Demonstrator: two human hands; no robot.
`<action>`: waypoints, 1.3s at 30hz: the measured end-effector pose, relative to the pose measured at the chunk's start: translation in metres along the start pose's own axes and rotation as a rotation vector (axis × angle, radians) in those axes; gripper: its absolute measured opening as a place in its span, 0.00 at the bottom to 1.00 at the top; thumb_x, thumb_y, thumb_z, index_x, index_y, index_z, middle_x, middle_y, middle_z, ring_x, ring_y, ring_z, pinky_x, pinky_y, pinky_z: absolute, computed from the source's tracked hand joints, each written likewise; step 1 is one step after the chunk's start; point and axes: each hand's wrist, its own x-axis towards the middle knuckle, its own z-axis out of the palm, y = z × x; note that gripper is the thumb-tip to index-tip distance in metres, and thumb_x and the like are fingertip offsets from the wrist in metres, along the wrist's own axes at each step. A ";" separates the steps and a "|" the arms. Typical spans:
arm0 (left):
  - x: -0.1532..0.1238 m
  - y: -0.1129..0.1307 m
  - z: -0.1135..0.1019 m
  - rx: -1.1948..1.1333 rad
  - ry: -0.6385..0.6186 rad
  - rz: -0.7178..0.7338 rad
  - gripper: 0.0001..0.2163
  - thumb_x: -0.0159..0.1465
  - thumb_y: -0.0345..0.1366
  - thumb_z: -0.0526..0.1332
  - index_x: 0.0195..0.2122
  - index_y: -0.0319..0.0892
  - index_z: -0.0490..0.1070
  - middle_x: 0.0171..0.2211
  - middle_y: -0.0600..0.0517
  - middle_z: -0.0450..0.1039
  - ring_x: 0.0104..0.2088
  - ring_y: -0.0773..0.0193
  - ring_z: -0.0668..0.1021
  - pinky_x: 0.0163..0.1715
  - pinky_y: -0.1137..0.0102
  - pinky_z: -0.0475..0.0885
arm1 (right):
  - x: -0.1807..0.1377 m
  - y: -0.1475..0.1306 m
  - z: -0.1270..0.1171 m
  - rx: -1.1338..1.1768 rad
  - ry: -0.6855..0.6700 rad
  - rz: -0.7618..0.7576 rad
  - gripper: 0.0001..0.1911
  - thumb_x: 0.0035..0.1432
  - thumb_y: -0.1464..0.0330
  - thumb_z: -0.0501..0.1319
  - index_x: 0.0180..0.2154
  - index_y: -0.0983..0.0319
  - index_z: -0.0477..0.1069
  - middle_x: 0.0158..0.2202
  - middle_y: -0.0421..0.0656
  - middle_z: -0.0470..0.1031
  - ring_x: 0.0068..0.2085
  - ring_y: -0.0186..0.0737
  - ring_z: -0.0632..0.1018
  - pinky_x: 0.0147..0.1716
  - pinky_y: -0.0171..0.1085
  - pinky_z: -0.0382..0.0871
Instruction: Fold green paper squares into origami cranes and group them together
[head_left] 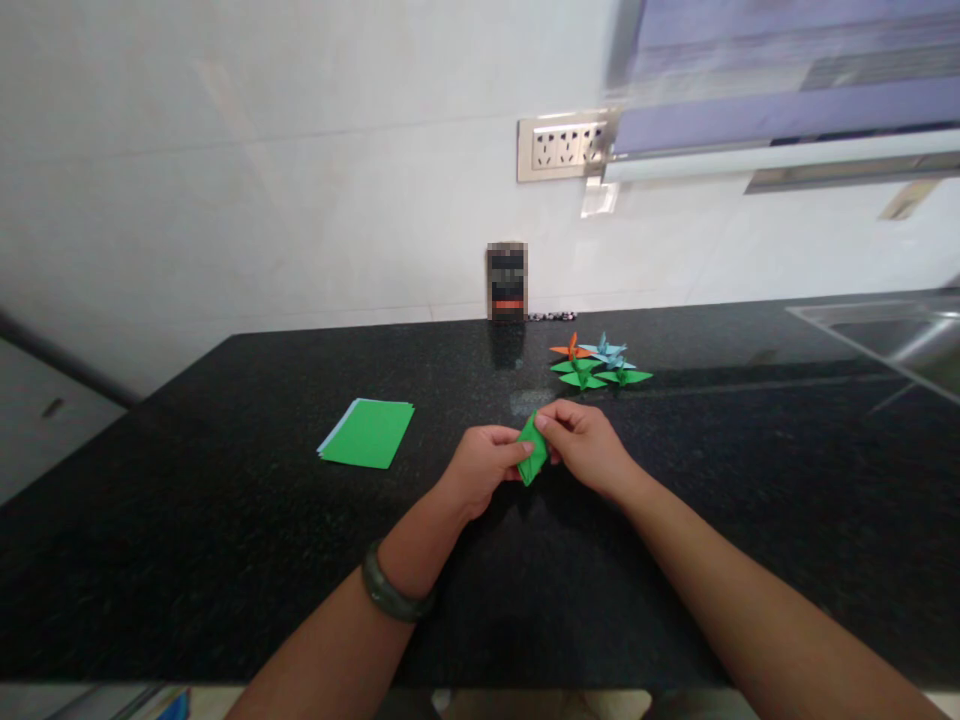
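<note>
Green diamond-shaped folded paper [533, 458], lower ctr frame.
Silver metal sink [911, 340], far R: I can't see contents. L hand [486, 462] pinches paper's side, R hand [591, 442] its top tip; long axis near-vert., pointing up-R.

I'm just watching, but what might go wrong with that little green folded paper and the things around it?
1. The left hand and right hand both pinch the folded green paper, so an uneven pull might crease or tear it.
2. The paper figures sit just beyond the right hand; a forward slip could knock them.
3. The paper stack has uneven edges, so a stray brush might scatter it.
</note>
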 end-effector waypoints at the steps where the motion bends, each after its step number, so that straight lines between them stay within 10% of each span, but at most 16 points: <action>1: 0.000 0.000 0.000 0.000 0.000 -0.003 0.09 0.43 0.35 0.67 0.23 0.34 0.73 0.20 0.51 0.72 0.22 0.68 0.72 0.25 0.72 0.68 | 0.000 -0.001 0.000 0.017 -0.010 0.008 0.12 0.53 0.62 0.55 0.27 0.64 0.69 0.19 0.38 0.66 0.18 0.30 0.66 0.18 0.32 0.61; 39: 0.002 -0.004 -0.002 0.068 0.036 0.076 0.14 0.44 0.43 0.68 0.24 0.35 0.75 0.19 0.50 0.73 0.20 0.68 0.71 0.22 0.72 0.66 | -0.002 -0.006 0.000 0.301 -0.096 0.109 0.11 0.47 0.64 0.60 0.31 0.66 0.72 0.24 0.39 0.72 0.23 0.30 0.71 0.25 0.32 0.67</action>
